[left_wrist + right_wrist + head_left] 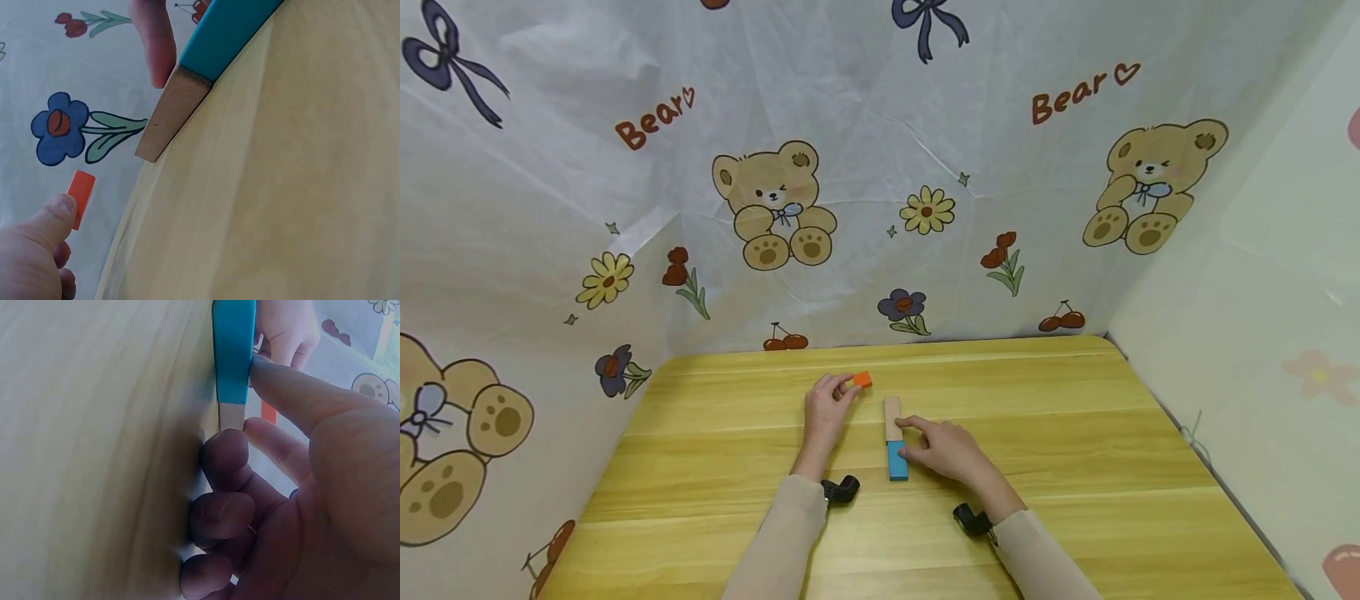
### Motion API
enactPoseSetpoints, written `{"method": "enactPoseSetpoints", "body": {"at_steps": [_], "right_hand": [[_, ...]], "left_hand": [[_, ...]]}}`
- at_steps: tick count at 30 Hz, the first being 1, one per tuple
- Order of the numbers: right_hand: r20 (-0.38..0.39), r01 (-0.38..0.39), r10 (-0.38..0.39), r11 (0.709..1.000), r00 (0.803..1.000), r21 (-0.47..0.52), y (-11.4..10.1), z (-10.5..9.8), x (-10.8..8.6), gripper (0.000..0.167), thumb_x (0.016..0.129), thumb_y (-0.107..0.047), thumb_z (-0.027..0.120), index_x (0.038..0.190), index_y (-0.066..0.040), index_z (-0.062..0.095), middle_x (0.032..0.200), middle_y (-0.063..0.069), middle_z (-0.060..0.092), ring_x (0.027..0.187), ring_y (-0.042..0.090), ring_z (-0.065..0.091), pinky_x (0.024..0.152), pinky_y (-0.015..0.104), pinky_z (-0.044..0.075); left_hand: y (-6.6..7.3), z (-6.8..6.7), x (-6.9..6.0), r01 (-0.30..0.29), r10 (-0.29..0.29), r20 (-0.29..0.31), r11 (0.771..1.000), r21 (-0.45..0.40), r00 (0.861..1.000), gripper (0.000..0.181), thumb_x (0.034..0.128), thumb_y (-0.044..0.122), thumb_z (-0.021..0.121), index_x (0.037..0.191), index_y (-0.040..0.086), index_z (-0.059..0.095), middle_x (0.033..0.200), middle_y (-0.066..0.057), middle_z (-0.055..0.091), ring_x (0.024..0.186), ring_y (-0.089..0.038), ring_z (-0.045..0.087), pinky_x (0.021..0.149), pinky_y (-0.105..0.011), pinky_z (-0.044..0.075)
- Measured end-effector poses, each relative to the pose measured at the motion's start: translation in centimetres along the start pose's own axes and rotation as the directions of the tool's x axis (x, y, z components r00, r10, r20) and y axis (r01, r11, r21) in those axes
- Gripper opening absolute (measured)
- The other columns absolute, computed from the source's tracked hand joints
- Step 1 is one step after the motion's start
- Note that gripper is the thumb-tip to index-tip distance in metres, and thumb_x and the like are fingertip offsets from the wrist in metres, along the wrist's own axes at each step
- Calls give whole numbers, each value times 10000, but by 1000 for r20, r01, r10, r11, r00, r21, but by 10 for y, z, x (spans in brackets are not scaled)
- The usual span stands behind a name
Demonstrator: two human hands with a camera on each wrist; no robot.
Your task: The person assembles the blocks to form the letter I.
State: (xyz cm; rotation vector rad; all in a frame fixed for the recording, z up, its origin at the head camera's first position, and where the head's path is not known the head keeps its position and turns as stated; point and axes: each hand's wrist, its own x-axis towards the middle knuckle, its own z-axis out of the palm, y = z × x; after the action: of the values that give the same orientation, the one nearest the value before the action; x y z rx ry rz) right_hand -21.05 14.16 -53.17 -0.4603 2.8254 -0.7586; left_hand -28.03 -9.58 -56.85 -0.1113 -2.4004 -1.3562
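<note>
An orange block is pinched between the thumb and fingers of my left hand, toward the far side of the table. In the left wrist view the same orange block shows beside the thumb. A plain wooden block and a blue block lie end to end in a row pointing away from me. At their right side, my right hand touches the wooden block with the index finger and the blue block with the thumb. Its other fingers bend loosely underneath.
The blocks lie on a wood-grain table. A white cloth with printed bears hangs behind it and along the left. A pale wall stands on the right, with a thin cord by the table's edge. Each wrist wears a black camera.
</note>
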Motion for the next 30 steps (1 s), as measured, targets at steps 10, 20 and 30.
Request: {"method": "enactPoseSetpoints", "body": {"at_steps": [10, 20, 30], "right_hand": [[-3, 7, -7, 1000, 1000, -3, 0, -1, 0, 512, 983, -495, 726, 1466, -348, 640, 619, -67, 451, 538, 122, 364, 553, 277, 252], [0, 9, -9, 1000, 1000, 1, 1, 0, -1, 519, 983, -499, 723, 1473, -352, 633, 613, -86, 433, 530, 108, 349, 551, 275, 249], [-4, 9, -9, 1000, 1000, -1, 0, -1, -2, 520, 984, -498, 720, 1475, -349, 633, 610, -89, 431, 530, 105, 353, 552, 274, 250]], "left_hand": [[4, 5, 1, -27, 27, 5, 999, 35, 1000, 268, 945, 229, 821, 1171, 85, 810, 880, -24, 650, 757, -125, 506, 694, -235, 427], [5, 15, 5, -102, 101, 14, 988, 119, 995, 267, 940, 253, 823, 1159, 101, 817, 847, -17, 641, 750, -156, 510, 873, -394, 401], [5, 19, 9, -122, 117, 49, 986, 117, 992, 263, 928, 242, 836, 1161, 120, 818, 847, 0, 645, 736, -142, 516, 848, -369, 358]]}}
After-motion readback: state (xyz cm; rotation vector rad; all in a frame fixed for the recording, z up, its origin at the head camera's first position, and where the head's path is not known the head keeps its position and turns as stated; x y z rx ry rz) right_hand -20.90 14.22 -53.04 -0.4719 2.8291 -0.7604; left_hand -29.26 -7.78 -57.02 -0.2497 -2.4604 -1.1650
